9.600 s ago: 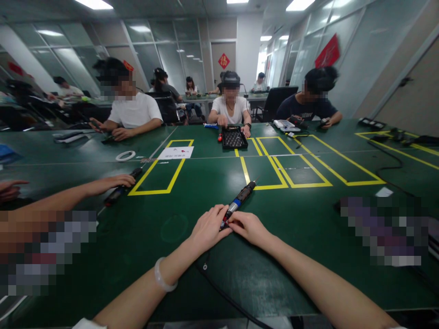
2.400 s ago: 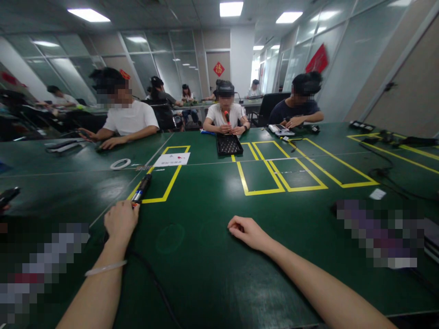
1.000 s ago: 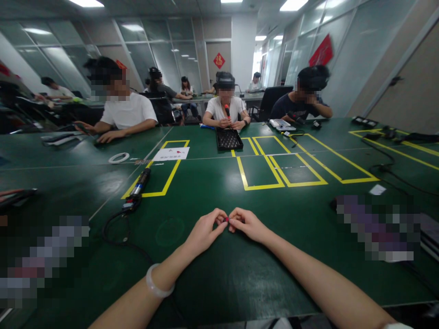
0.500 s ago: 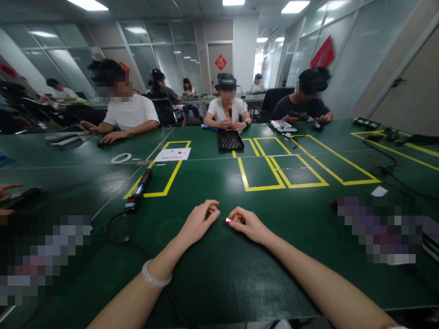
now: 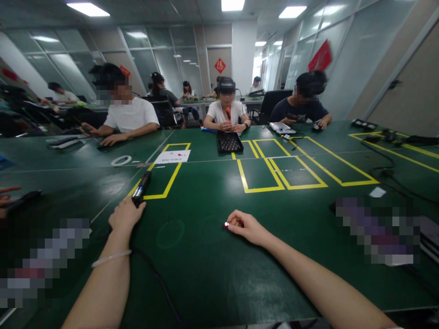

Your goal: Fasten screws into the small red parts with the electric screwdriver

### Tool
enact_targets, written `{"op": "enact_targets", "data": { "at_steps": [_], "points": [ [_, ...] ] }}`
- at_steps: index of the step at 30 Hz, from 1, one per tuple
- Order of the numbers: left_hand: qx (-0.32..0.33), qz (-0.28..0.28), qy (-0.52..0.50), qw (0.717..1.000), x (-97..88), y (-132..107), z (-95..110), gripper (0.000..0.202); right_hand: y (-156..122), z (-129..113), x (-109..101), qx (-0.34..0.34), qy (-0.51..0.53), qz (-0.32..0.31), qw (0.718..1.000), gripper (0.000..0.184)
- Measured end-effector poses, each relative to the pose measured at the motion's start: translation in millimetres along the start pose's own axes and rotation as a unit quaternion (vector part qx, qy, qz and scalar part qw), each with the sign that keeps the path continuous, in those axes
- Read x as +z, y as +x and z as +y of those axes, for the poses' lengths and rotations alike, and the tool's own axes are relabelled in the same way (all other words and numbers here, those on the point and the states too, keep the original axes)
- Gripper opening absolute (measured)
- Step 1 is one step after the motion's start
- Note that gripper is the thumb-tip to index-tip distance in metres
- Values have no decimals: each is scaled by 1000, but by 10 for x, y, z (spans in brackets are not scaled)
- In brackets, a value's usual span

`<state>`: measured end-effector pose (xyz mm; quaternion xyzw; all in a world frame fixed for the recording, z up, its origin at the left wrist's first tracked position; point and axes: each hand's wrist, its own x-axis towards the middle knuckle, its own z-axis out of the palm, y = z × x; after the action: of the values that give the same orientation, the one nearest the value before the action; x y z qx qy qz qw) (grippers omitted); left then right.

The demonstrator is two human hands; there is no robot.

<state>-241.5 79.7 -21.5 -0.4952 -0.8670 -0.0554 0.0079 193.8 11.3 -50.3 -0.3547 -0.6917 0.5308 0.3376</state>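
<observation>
My left hand (image 5: pixel 126 214) has its fingers curled round the cable end of a black-and-silver electric screwdriver (image 5: pixel 141 186), which lies at an angle on the green table. The tool's lower end is hidden under the hand, and its dark cable runs toward the front edge. Resting on the table near the middle, my right hand (image 5: pixel 247 225) is closed in a pinch. From its fingertips a small red piece with a shiny spot (image 5: pixel 227 225) sticks out; its kind is too small to tell.
Yellow tape outlines (image 5: pixel 264 189) mark the table (image 5: pixel 206 274). A white paper (image 5: pixel 173 156) and a white ring (image 5: pixel 121 161) lie beyond my left hand. Across sits a person (image 5: pixel 224 109) with a black tray (image 5: pixel 229 142). Blurred-out objects (image 5: pixel 377 230) lie on both sides.
My left hand has moved left from beside my right hand onto the cable end of the electric screwdriver. My right hand stays put with the small red piece.
</observation>
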Motion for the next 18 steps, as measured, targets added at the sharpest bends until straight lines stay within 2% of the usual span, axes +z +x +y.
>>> {"op": "enact_targets", "data": {
  "at_steps": [5,9,14,18],
  "points": [
    [44,-13,-12,999,-43,41,1,70,-1,6,-1,-1,5,-1,1000,28],
    [69,-35,6,997,-124,-57,114,68,5,-3,3,2,6,-3,1000,29],
    [113,10,78,991,-165,-426,490,59,4,-41,5,10,5,-2,1000,29],
    [183,45,119,975,-187,-798,833,54,5,-50,2,12,6,-9,1000,27]
  ]
}}
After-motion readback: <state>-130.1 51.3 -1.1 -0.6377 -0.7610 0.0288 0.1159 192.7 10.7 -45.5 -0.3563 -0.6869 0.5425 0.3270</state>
